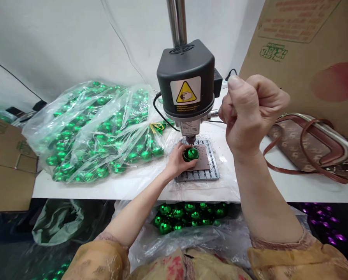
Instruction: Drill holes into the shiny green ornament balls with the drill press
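My left hand (180, 160) grips a shiny green faceted ball (191, 154) on the base plate (211, 159) of a small drill press (186, 83). The chuck (190, 139) sits right above the ball; whether a bit touches it I cannot tell. Raised at the right of the machine, my right hand (250, 111) is closed in a fist around the feed lever (214, 113), whose far part is hidden by the fingers. Dark shavings lie scattered around the plate.
A tied clear bag of green balls (98, 132) fills the table's left side. Below the front edge lie more green balls (188, 214) in plastic. At right are a brown handbag (305, 144) and a large carton (305, 50); purple balls (331, 229) are lower right.
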`<state>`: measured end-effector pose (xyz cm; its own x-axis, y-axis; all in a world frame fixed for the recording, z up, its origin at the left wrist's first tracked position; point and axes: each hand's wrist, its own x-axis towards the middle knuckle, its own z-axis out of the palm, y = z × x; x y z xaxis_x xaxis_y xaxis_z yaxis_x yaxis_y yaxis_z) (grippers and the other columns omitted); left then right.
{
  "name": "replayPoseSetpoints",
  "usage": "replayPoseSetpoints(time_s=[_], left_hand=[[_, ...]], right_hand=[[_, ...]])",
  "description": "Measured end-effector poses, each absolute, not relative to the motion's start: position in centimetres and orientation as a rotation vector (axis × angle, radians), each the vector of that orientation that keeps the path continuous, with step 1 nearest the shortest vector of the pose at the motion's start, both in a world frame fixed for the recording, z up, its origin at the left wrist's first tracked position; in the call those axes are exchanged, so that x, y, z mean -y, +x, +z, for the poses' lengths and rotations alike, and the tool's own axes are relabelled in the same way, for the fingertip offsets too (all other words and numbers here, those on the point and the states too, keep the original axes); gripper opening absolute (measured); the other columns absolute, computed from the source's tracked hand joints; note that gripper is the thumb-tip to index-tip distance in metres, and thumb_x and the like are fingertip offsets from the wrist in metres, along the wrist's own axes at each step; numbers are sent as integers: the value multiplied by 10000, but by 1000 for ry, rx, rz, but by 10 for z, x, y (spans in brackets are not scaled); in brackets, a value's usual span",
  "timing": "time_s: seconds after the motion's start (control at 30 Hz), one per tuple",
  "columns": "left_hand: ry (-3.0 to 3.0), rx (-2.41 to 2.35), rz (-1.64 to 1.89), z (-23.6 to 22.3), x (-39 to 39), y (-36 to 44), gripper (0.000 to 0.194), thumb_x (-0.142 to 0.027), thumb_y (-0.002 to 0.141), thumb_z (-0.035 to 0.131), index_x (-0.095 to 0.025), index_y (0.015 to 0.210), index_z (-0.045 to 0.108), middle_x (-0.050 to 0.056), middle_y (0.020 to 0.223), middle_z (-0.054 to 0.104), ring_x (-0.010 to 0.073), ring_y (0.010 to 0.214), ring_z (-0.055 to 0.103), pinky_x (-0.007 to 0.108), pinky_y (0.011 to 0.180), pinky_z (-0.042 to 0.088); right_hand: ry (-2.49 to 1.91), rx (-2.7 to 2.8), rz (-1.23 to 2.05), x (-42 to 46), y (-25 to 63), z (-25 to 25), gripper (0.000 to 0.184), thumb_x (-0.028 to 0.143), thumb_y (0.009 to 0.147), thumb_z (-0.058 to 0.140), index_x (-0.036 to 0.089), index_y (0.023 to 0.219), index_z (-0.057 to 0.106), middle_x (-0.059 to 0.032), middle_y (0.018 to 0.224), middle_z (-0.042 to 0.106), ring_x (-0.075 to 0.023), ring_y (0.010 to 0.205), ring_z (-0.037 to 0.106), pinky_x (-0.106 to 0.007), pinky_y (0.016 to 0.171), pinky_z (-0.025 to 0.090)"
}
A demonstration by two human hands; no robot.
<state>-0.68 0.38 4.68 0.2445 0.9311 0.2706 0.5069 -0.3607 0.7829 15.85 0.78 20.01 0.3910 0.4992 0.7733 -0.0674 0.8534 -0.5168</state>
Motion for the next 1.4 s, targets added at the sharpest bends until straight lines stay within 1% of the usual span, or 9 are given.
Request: replayPoseSetpoints(time_s=[0.13, 0.23, 0.33, 0.5, 0.67, 0.87, 1.1, 1.27, 1.4], left_hand=[[1886, -1260, 995, 37, -2, -6, 550, -349, 720, 830, -227, 1226, 651, 90, 1141, 673, 300, 1122, 602, 466, 1016, 460], [1848, -1244, 1016, 32, -1, -8, 577, -385, 728, 835, -235, 1253, 648, 96, 1165, 671, 315, 1179, 581, 490, 1060, 440], [1823, -1227, 1043, 29, -1, -8, 578, -373, 723, 843, -236, 1251, 653, 98, 1176, 663, 316, 1192, 574, 496, 1086, 423], [1776, -1208, 1068, 27, -1, -7, 572, -362, 707, 855, -249, 1234, 665, 86, 1152, 662, 313, 1190, 569, 497, 1104, 408], [1794, -1221, 1054, 28, 0, -7, 572, -377, 724, 841, -238, 1248, 658, 98, 1178, 647, 310, 1193, 561, 489, 1099, 411], [1800, -1214, 1050, 29, 2, -7, 573, -413, 754, 816, -243, 1273, 642, 108, 1216, 622, 308, 1222, 545, 481, 1103, 417], [1772, -1200, 1066, 27, 2, -6, 587, -436, 755, 813, -243, 1280, 636, 110, 1245, 601, 306, 1239, 543, 464, 1106, 424], [1760, -1207, 1067, 26, 2, -6, 584, -425, 745, 824, -243, 1270, 643, 108, 1236, 606, 309, 1235, 540, 462, 1106, 420], [1755, -1202, 1064, 26, 2, -6, 583, -416, 744, 826, -239, 1268, 641, 106, 1235, 609, 304, 1228, 541, 452, 1107, 413]], right_hand=[[-497, 1135, 339, -7, 159, 200, 505, 358, 893, 598, 211, 549, 258, 80, 451, 280, -16, 391, 293, -239, 432, 261], [-467, 1148, 334, -6, 159, 201, 478, 265, 901, 582, 196, 543, 273, 80, 449, 290, -7, 393, 301, -220, 438, 261], [-401, 1135, 366, -6, 159, 202, 466, 184, 879, 594, 193, 525, 290, 77, 428, 291, -19, 381, 304, -236, 430, 234], [-438, 1114, 341, -3, 158, 195, 499, 248, 856, 629, 198, 526, 258, 63, 425, 268, -55, 376, 281, -295, 422, 200], [-366, 1109, 285, 3, 155, 180, 494, 187, 868, 570, 164, 551, 192, 56, 457, 249, -34, 392, 270, -281, 459, 169], [-320, 1112, 234, -2, 155, 168, 525, 249, 858, 587, 170, 558, 164, 55, 459, 213, -35, 394, 216, -288, 441, 156], [-353, 1123, 194, -6, 159, 159, 537, 310, 835, 595, 181, 556, 155, 59, 447, 221, -50, 378, 229, -283, 402, 188], [-313, 1169, 136, -5, 162, 152, 518, 264, 824, 590, 183, 516, 181, 56, 433, 244, -61, 371, 251, -291, 392, 233], [-240, 1179, 111, -9, 162, 148, 483, 199, 808, 579, 183, 533, 183, 59, 439, 236, -57, 367, 239, -279, 378, 220]])
